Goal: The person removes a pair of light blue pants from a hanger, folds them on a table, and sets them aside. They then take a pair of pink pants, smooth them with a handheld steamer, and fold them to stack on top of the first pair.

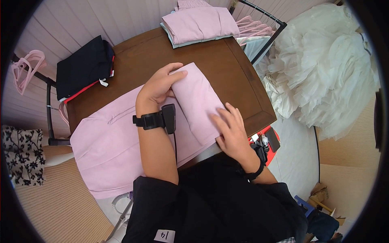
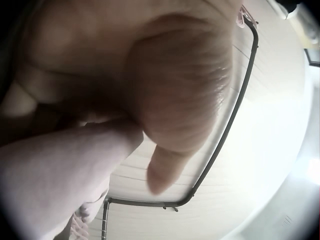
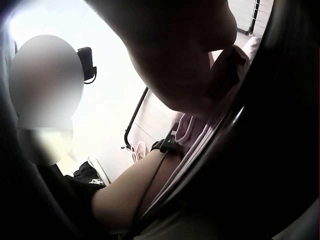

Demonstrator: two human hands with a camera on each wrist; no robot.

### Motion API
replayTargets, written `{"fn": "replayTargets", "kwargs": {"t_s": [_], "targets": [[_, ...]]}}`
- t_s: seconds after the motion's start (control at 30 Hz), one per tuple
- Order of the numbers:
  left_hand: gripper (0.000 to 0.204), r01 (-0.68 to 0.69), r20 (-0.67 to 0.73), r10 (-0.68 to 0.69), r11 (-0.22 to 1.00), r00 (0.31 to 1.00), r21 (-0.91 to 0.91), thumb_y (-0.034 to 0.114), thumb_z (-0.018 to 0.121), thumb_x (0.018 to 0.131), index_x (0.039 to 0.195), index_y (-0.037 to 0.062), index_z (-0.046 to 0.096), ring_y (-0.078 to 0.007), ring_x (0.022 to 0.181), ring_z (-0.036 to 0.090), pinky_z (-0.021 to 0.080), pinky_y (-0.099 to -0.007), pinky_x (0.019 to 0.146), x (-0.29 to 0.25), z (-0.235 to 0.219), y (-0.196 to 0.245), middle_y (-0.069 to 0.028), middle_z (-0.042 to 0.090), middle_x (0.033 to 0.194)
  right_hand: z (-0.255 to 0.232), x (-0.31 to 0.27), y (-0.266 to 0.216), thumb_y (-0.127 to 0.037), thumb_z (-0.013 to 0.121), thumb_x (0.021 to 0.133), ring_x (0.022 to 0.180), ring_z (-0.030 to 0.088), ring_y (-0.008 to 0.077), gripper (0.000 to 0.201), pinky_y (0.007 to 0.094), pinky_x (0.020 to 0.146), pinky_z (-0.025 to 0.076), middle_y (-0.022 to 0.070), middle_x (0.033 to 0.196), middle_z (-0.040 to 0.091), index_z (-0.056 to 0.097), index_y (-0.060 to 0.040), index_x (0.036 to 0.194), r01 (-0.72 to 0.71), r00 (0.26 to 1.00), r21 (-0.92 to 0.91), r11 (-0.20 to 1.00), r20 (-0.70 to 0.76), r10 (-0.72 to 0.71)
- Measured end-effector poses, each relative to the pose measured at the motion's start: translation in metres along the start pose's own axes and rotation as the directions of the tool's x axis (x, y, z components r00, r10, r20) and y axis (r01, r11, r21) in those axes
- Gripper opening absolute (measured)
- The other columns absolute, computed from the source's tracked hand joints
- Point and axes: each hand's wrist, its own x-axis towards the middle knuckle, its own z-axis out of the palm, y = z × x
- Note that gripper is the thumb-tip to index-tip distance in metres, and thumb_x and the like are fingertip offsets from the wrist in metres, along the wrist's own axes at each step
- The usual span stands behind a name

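Observation:
A pale pink garment (image 1: pixel 109 141) lies spread over the wooden table, its right end folded over into a thick band. My left hand (image 1: pixel 160 83) grips the far left corner of this folded band, the thumb on top of the cloth. In the left wrist view the pink cloth (image 2: pixel 60 170) runs in under the palm, and the other fingertips are hidden. On the band's near right end rests my right hand (image 1: pixel 233 133), fingers spread and fairly straight, slightly blurred. The right wrist view shows that hand (image 3: pixel 175 60) dark, beside the layered pink edge (image 3: pixel 187 130).
Folded pink clothes (image 1: pixel 200 24) sit at the table's far edge, dark folded clothes (image 1: pixel 85 67) at the far left. Black rack bars (image 1: pixel 269 42) with pink hangers (image 1: pixel 255 28) flank the table (image 1: pixel 137 52). A white tulle gown (image 1: pixel 324 60) fills the right. A red stool (image 1: pixel 269 135) holds a phone (image 1: pixel 273 139).

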Motion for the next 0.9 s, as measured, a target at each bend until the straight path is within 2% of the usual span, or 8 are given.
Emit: {"fn": "replayTargets", "kwargs": {"t_s": [0.03, 0.13, 0.23, 0.33, 0.5, 0.67, 0.83, 0.9], "targets": [[0.043, -0.001, 0.000, 0.001, 1.000, 1.000, -0.002, 0.025, 0.064, 0.092, 0.124, -0.0033, 0.058, -0.0208, 0.093, 0.065, 0.056, -0.0358, 0.073, 0.000, -0.002, -0.001, -0.0128, 0.065, 0.110, 0.002, -0.003, 0.003, -0.001, 0.065, 0.068, 0.123, 0.049, 0.0393, 0.058, 0.0540, 0.104, 0.038, 0.0158, 0.127, 0.053, 0.059, -0.0072, 0.125, 0.001, 1.000, -0.001, 1.000, 0.001, -0.001], [0.042, 0.003, 0.019, -0.003, 0.999, 1.000, 0.037, 0.009, 0.061, 0.086, 0.126, -0.0050, 0.056, -0.0219, 0.093, 0.066, 0.057, -0.0351, 0.076, 0.003, -0.005, -0.002, -0.0144, 0.065, 0.107, 0.013, -0.011, 0.012, 0.004, 0.061, 0.066, 0.122, 0.050, 0.0388, 0.061, 0.0454, 0.102, 0.041, 0.0179, 0.129, 0.052, 0.057, -0.0047, 0.127, -0.167, 0.984, 0.052, 0.985, -0.054, 0.170], [0.044, -0.042, 0.032, 0.044, 0.998, 0.999, -0.047, 0.003, 0.056, 0.083, 0.125, -0.0088, 0.056, -0.0225, 0.083, 0.068, 0.058, -0.0335, 0.067, 0.005, -0.005, -0.003, -0.0170, 0.066, 0.104, 0.014, -0.009, 0.013, 0.004, 0.064, 0.067, 0.117, 0.054, 0.0377, 0.057, 0.0425, 0.100, 0.044, 0.0195, 0.125, 0.056, 0.057, -0.0014, 0.123, -0.230, 0.967, 0.090, 0.969, -0.091, 0.238], [0.041, -0.052, 0.028, 0.056, 0.988, 0.998, -0.148, 0.000, 0.053, 0.083, 0.122, -0.0103, 0.056, -0.0236, 0.084, 0.068, 0.059, -0.0345, 0.069, 0.006, -0.008, -0.004, -0.0185, 0.066, 0.103, 0.017, -0.007, 0.014, 0.006, 0.062, 0.069, 0.110, 0.057, 0.0377, 0.053, 0.0407, 0.097, 0.046, 0.0199, 0.118, 0.060, 0.056, 0.0004, 0.122, -0.205, 0.960, 0.204, 0.957, -0.152, 0.237], [0.039, -0.056, 0.050, 0.070, 0.970, 0.996, -0.235, 0.002, 0.054, 0.086, 0.123, -0.0101, 0.054, -0.0244, 0.087, 0.069, 0.061, -0.0357, 0.070, 0.010, -0.010, -0.006, -0.0191, 0.065, 0.105, 0.019, -0.004, 0.016, 0.007, 0.061, 0.070, 0.106, 0.059, 0.0380, 0.052, 0.0404, 0.095, 0.047, 0.0203, 0.113, 0.062, 0.056, 0.0017, 0.122, -0.228, 0.947, 0.215, 0.950, -0.179, 0.268], [0.045, -0.067, 0.029, 0.074, 0.978, 0.997, -0.199, 0.003, 0.060, 0.086, 0.128, -0.0079, 0.049, -0.0244, 0.090, 0.068, 0.061, -0.0361, 0.071, 0.003, -0.007, 0.001, -0.0202, 0.063, 0.108, 0.022, 0.000, 0.019, 0.007, 0.061, 0.069, 0.099, 0.059, 0.0377, 0.052, 0.0415, 0.088, 0.048, 0.0195, 0.109, 0.063, 0.058, 0.0000, 0.120, -0.207, 0.952, 0.173, 0.963, -0.191, 0.239], [0.048, -0.068, 0.035, 0.076, 0.977, 0.996, -0.201, 0.001, 0.063, 0.083, 0.128, -0.0065, 0.049, -0.0241, 0.092, 0.067, 0.060, -0.0353, 0.074, 0.000, -0.010, 0.001, -0.0210, 0.061, 0.109, 0.026, -0.004, 0.023, 0.010, 0.058, 0.068, 0.098, 0.059, 0.0355, 0.050, 0.0407, 0.087, 0.048, 0.0179, 0.107, 0.064, 0.060, -0.0014, 0.117, -0.295, 0.941, 0.177, 0.939, -0.120, 0.318], [0.046, -0.065, 0.009, 0.067, 0.986, 0.998, -0.154, 0.000, 0.063, 0.082, 0.126, -0.0053, 0.052, -0.0236, 0.091, 0.066, 0.058, -0.0345, 0.071, 0.000, -0.014, -0.002, -0.0189, 0.060, 0.110, 0.024, -0.005, 0.023, 0.010, 0.058, 0.067, 0.098, 0.059, 0.0352, 0.051, 0.0401, 0.086, 0.048, 0.0180, 0.106, 0.064, 0.061, -0.0014, 0.117, -0.249, 0.954, 0.150, 0.957, -0.133, 0.270]]}}
